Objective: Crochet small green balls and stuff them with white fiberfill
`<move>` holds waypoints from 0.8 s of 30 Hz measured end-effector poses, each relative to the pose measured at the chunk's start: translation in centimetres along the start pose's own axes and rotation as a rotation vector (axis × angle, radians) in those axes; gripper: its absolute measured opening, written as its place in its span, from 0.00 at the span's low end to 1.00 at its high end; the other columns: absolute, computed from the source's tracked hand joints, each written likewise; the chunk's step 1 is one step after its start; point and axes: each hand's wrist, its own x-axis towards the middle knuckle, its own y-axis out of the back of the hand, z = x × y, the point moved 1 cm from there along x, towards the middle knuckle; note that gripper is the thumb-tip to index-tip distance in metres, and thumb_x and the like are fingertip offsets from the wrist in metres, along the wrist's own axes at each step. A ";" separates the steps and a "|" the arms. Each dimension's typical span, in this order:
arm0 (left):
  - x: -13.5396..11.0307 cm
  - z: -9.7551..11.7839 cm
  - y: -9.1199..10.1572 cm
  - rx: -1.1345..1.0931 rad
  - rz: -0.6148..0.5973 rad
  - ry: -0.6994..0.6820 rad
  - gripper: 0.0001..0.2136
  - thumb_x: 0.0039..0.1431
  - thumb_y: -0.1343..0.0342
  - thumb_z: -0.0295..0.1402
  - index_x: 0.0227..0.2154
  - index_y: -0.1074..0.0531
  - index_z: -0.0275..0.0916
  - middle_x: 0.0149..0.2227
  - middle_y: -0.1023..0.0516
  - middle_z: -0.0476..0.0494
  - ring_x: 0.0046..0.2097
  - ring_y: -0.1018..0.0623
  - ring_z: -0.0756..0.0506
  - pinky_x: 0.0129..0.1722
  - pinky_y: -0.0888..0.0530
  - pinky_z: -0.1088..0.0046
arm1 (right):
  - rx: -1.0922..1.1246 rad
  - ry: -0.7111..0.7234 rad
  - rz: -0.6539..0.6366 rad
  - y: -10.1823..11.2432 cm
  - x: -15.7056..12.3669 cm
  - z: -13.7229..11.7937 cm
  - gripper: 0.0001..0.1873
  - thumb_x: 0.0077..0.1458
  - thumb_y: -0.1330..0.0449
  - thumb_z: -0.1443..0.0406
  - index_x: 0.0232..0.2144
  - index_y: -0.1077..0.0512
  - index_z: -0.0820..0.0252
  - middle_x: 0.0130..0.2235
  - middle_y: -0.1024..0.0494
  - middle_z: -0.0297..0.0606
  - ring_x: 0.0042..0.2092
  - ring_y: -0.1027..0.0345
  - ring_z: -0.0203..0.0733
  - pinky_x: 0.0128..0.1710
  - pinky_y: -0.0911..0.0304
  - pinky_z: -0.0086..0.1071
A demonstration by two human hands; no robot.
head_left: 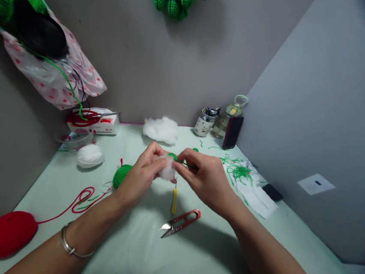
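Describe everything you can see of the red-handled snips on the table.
The red-handled snips lie flat on the pale table, nearer the wearer than both hands. They look like a one-piece spring type: two red arms joined in a rounded end at the right, with a gap between them, and two silvery metal blades pointing left. The blades stand apart, so they are open. The thin metal end of a yellow-handled tool appears to cross them near the blades. Neither hand touches them.
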 end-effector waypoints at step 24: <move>1.0 -0.4 0.9 -0.001 0.003 -0.041 0.10 0.63 0.42 0.34 0.35 0.41 0.43 0.37 0.22 0.52 0.27 0.23 0.51 0.31 0.25 0.70 | 0.343 0.013 0.020 1.4 0.2 0.0 0.10 0.62 0.36 0.64 0.27 0.26 0.55 0.43 0.22 0.39 0.47 0.29 0.43 0.46 0.35 0.37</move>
